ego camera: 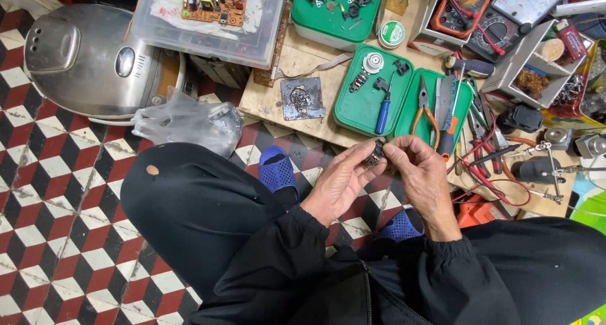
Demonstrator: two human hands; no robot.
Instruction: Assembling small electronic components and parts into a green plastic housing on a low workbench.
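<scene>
Black jacket sleeves (353,268) fill the lower frame, hiding the wrists. Between both hands sits a small dark electrical part (376,153) — mostly covered by fingertips, its shape and long axis hard to make out. Left hand (341,180) and right hand (420,173) pinch it from either side, above the low wooden board (297,107) — near a green plastic tray (363,104) holding a blue-handled screwdriver (382,113).

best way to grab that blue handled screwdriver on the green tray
Probably by the blue handle, coming from above with the fingers across its width. The screwdriver lies flat on the green tray, handle end nearest the person, dark tip pointing away, with bare tray on both sides.
</scene>
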